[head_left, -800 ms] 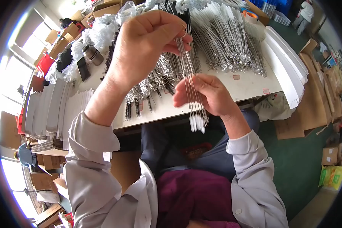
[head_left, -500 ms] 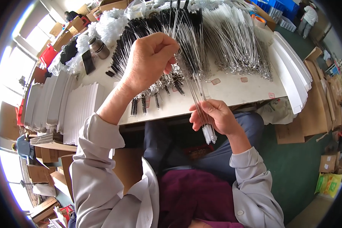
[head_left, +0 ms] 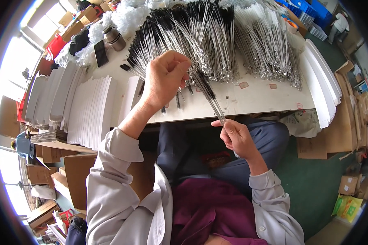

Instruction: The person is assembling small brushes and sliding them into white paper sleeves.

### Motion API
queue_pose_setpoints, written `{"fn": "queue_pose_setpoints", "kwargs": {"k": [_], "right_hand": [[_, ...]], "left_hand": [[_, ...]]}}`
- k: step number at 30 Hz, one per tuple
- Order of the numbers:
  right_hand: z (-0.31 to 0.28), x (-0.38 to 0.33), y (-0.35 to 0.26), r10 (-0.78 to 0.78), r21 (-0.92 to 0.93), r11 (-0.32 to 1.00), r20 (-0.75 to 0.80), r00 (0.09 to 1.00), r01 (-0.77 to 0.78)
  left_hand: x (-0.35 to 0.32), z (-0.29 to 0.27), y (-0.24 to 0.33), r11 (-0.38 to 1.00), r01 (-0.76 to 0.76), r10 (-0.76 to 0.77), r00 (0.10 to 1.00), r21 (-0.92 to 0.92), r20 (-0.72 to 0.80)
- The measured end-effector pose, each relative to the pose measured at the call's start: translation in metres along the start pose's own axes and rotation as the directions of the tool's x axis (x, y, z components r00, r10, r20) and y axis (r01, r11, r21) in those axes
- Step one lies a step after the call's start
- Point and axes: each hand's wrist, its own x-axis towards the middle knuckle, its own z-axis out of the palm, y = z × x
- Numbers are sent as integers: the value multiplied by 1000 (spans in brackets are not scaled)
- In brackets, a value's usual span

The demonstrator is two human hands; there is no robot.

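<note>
My right hand is closed round a small bundle of thin wire brushes, over the table's front edge. Their black bristles slant up and left from the fist; the lower ends are mostly hidden in it. Close to the bristles' upper ends, the fingers of my left hand are pinched together, and what they hold, if anything, is hidden. Behind both hands lies a wide pile of black-bristled wire brushes, looped ends toward me. To its right is a pile of white-bristled wire brushes.
Folded white cartons stand in rows at the left, and more white card strips lie at the right edge. A metal flask and a phone are at the back left. Brown cardboard leans at the right.
The bundle in my right hand now shows black bristles at its upper end; the white bristles below the hand no longer show. The view has shifted slightly, and my left hand sits a bit lower.
</note>
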Motion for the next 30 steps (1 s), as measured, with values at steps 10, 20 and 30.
{"fn": "queue_pose_setpoints", "kwargs": {"k": [10, 20, 30], "right_hand": [[-1, -4, 13, 41, -84, 996, -22, 999, -42], [3, -5, 21, 144, -114, 985, 100, 984, -133], [26, 0, 18, -56, -412, 910, -37, 998, 36]], "left_hand": [[-51, 12, -32, 480, -724, 700, 656, 496, 281], [-96, 36, -62, 754, 506, -373, 855, -420, 361], [-110, 50, -79, 728, 356, -322, 932, -586, 167]]}}
